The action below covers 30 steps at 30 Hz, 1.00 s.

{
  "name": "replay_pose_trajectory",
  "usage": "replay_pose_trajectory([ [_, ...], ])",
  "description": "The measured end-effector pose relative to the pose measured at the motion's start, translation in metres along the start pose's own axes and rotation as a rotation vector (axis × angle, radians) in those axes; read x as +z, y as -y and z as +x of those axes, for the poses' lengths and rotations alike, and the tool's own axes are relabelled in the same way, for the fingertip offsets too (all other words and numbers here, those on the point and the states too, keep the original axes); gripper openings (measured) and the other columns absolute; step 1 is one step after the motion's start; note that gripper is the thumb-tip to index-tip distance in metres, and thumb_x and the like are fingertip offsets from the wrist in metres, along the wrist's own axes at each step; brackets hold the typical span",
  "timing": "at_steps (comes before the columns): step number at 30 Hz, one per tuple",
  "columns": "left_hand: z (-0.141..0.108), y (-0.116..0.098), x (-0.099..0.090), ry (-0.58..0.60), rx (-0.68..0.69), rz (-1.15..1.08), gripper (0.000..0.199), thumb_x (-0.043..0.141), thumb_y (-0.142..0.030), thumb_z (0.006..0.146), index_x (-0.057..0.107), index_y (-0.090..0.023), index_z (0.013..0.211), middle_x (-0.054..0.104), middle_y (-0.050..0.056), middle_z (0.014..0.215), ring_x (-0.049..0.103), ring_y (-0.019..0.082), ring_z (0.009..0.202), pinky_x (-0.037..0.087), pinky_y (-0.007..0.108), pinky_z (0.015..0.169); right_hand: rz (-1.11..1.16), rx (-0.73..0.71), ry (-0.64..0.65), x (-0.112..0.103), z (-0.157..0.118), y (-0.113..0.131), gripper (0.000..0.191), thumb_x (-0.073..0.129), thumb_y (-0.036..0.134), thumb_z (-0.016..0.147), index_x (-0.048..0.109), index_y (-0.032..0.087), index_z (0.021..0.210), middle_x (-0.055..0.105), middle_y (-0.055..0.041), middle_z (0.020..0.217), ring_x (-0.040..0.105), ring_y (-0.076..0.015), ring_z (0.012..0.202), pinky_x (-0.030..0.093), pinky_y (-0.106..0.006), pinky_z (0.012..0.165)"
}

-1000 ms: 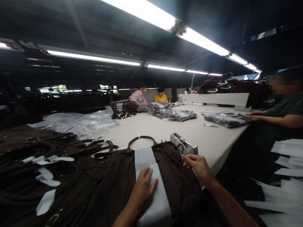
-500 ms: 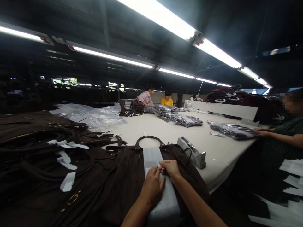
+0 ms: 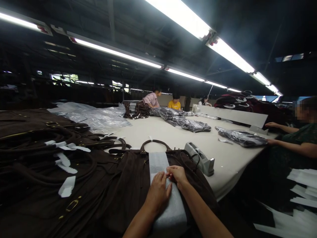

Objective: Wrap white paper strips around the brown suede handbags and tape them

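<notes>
A dark brown handbag [image 3: 133,185] lies in front of me with its round handle [image 3: 155,142] toward the far side. A whitish translucent wrapping strip [image 3: 158,162] runs down over it. My left hand [image 3: 158,190] rests on the strip, fingers stretched out and lying flat. Just to its right, my right hand [image 3: 177,175] pinches at the strip with thumb and forefinger together. Whatever is between those fingertips is too small to tell. Beside the bag stands a grey tape dispenser [image 3: 200,158].
More brown bags with white-wrapped handles [image 3: 49,165] pile up at left. Behind them lie clear plastic bags [image 3: 91,115]. Plastic-packed bags [image 3: 242,136] sit on the pale table [image 3: 138,130]. A co-worker [image 3: 304,132] stands at right; others work farther back. White strips [image 3: 297,218] hang at lower right.
The co-worker at right has lifted one hand off the packed bag. My hands stay at nearly the same spot on the strip. The view has shifted slightly.
</notes>
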<state>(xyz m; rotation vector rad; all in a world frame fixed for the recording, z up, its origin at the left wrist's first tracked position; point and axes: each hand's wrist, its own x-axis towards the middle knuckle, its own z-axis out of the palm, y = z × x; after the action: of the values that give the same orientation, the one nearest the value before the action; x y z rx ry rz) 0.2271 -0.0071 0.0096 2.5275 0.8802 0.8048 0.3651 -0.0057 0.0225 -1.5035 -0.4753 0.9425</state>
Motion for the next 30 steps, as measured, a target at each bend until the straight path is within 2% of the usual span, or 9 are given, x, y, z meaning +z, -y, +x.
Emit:
replay_pose_trajectory([
  [8,0.0,-0.003,-0.005,0.017,0.001,0.002,0.049,0.043,-0.033,0.088,0.053,-0.008,0.129,0.053,0.018,0.135,0.046,0.029,0.129,0.037,0.046,0.11,-0.078,0.062,0.032,0.001,0.007,0.004,0.022,0.07,0.009,0.069,0.05,0.018,0.065,0.056,0.0024,0.043,0.049,-0.0079,0.038,0.04,-0.015,0.037],
  [14,0.001,-0.001,-0.004,0.026,-0.014,0.017,0.05,0.044,-0.036,0.088,0.053,-0.009,0.13,0.052,0.019,0.137,0.045,0.03,0.13,0.037,0.047,0.11,-0.178,0.115,0.129,-0.005,0.012,0.01,0.027,0.079,0.02,0.064,0.053,0.018,0.058,0.054,0.0016,0.041,0.047,-0.0094,0.036,0.042,-0.02,0.039],
  [20,0.001,-0.001,-0.005,0.039,-0.006,0.036,0.051,0.041,-0.036,0.089,0.053,-0.008,0.129,0.052,0.02,0.136,0.046,0.031,0.13,0.038,0.048,0.109,-0.255,0.092,0.19,-0.015,0.002,0.007,0.036,0.078,0.029,0.069,0.047,0.019,0.054,0.047,0.0039,0.034,0.041,-0.0085,0.033,0.037,-0.019,0.037],
  [24,0.0,-0.001,-0.005,0.043,-0.021,0.052,0.051,0.041,-0.037,0.089,0.052,-0.008,0.13,0.052,0.02,0.136,0.045,0.03,0.13,0.037,0.047,0.109,-0.302,0.067,0.25,-0.029,-0.014,0.002,0.035,0.074,0.029,0.072,0.045,0.02,0.055,0.047,0.0043,0.032,0.038,-0.0079,0.03,0.032,-0.018,0.034],
  [27,0.0,-0.002,-0.006,0.043,-0.03,0.059,0.051,0.04,-0.039,0.09,0.053,-0.008,0.128,0.051,0.02,0.136,0.045,0.03,0.13,0.037,0.046,0.109,-0.335,0.038,0.324,-0.047,-0.027,0.0,0.027,0.075,0.028,0.069,0.051,0.019,0.059,0.049,0.0043,0.034,0.037,-0.0078,0.029,0.031,-0.017,0.033],
  [29,0.0,-0.001,-0.006,0.038,-0.033,0.062,0.05,0.039,-0.039,0.09,0.054,-0.008,0.127,0.051,0.02,0.135,0.045,0.03,0.129,0.038,0.046,0.109,-0.344,-0.051,0.324,-0.066,-0.03,0.005,0.023,0.073,0.031,0.07,0.054,0.018,0.066,0.053,0.0037,0.038,0.04,-0.0083,0.031,0.033,-0.018,0.034],
  [30,0.0,0.0,-0.006,0.034,-0.032,0.065,0.049,0.039,-0.039,0.09,0.055,-0.009,0.126,0.052,0.019,0.134,0.046,0.03,0.129,0.039,0.046,0.108,-0.356,-0.135,0.263,-0.078,-0.028,0.011,0.022,0.07,0.034,0.072,0.055,0.018,0.069,0.056,0.0031,0.041,0.043,-0.0088,0.032,0.035,-0.018,0.036],
])
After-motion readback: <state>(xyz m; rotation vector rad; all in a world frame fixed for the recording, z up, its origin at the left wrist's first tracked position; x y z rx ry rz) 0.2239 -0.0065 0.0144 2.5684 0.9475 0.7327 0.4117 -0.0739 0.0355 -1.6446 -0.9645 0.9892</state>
